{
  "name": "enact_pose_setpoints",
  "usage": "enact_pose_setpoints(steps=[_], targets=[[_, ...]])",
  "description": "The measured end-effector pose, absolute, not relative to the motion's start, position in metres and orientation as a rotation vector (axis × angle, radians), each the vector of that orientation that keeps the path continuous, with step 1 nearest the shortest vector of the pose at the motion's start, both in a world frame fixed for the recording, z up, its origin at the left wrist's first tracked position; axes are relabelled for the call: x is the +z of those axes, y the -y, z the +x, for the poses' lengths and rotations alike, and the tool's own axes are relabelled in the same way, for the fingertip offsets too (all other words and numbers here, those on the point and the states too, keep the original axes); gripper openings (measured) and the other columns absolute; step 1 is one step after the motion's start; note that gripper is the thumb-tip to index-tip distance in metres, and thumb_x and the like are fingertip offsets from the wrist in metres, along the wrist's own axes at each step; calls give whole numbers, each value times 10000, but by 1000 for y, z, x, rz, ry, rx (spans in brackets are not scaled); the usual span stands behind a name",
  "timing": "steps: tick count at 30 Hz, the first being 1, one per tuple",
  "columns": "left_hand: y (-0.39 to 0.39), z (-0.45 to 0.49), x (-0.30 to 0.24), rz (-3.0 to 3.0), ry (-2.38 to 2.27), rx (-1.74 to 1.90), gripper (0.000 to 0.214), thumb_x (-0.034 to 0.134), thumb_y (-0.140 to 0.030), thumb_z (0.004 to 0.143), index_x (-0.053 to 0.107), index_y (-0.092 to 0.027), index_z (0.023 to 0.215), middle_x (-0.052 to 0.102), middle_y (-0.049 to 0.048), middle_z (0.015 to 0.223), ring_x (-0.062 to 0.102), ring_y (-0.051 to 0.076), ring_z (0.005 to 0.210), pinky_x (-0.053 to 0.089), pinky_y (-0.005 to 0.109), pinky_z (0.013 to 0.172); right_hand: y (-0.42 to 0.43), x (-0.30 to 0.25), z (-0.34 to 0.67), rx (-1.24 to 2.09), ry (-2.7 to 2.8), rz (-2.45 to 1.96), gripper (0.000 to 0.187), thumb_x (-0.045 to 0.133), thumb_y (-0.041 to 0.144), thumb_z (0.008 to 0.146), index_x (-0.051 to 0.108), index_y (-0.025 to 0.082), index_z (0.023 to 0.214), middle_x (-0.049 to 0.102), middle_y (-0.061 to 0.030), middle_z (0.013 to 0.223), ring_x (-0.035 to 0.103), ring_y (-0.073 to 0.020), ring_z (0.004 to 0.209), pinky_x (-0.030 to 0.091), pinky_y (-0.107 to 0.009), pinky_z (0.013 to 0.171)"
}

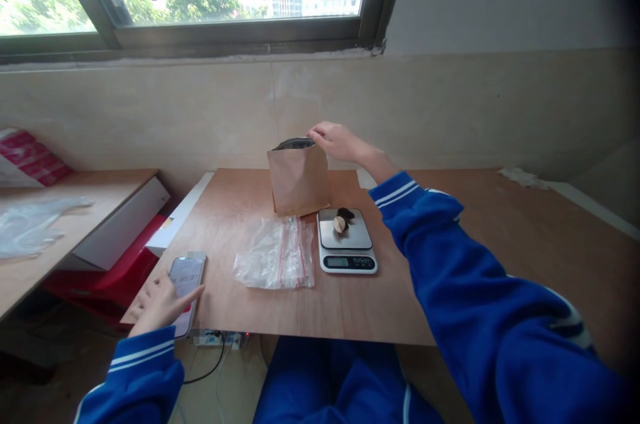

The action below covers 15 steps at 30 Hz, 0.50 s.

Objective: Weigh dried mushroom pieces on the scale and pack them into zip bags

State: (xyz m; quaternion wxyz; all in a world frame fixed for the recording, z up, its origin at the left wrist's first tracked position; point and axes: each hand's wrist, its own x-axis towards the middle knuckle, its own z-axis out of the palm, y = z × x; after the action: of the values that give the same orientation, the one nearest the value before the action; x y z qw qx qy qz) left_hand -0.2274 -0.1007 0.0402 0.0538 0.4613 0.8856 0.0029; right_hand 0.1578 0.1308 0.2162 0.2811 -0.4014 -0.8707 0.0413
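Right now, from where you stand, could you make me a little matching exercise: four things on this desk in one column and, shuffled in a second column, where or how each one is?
Things:
1. right hand
2. left hand
3. digital kitchen scale
4. clear zip bag

Places or states:
A. lying flat beside the scale
B. at the top edge of a brown paper bag
C. holding dark and pale pieces
D. at a smartphone

Pairs: 1-B, 2-D, 3-C, 4-A
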Motion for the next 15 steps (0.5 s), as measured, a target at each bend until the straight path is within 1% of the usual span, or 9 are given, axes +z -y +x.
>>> enact_pose_setpoints(steps=[2,3,5,7,9,12,14,15], targets=[[103,-208,47,1466,-2732,133,958,404,-667,724,272,25,1374,354,339,1313,351,494,1238,325,592,930,-138,211,155,131,2403,-1159,371,322,254,957,661,111,1014,647,-130,1082,575,-210,994,410,-303,857],[104,-194,50,1495,-2740,231,922,394,-644,749,258,7,1387,353,326,1323,337,483,1252,316,598,938,-139,208,153,111,2427,-1181,378,318,250,959,665,108,1008,651,-133,1083,577,-208,991,403,-300,860],[106,-163,56,1551,-2714,441,775,387,-580,795,325,-71,1375,359,261,1348,364,434,1246,307,577,969,-139,203,150,20,2460,-1186,381,317,245,960,669,103,997,660,-137,1079,573,-204,996,374,-304,897],[105,-131,59,1623,-2583,609,648,410,-530,814,403,-132,1325,386,208,1335,414,383,1218,335,551,968,-135,200,146,-60,2471,-1166,377,319,237,955,672,108,981,677,-131,1046,564,-202,1001,356,-308,913],[98,-103,56,1691,-2415,762,577,424,-500,826,417,-171,1300,410,172,1314,416,354,1227,343,550,976,-128,200,142,-75,2478,-1170,354,344,224,933,682,120,937,697,-120,978,571,-205,967,377,-297,859],[77,-76,46,1747,-2183,1006,603,502,-449,799,379,-143,1303,413,184,1298,397,330,1249,347,527,1000,-118,205,134,26,2513,-1250,300,410,206,875,696,128,836,710,-113,869,610,-199,812,405,-276,713],[53,-66,39,1777,-2056,1117,690,548,-435,777,317,-102,1336,382,205,1316,351,328,1286,325,507,1033,-113,211,129,167,2553,-1325,261,460,214,844,700,130,786,713,-108,815,623,-197,731,410,-276,660],[40,-63,36,1785,-2012,1164,744,581,-427,756,289,-84,1348,368,214,1325,327,334,1301,305,504,1051,-111,213,126,256,2584,-1350,226,499,222,825,704,136,781,715,-101,802,628,-201,728,416,-275,655]])
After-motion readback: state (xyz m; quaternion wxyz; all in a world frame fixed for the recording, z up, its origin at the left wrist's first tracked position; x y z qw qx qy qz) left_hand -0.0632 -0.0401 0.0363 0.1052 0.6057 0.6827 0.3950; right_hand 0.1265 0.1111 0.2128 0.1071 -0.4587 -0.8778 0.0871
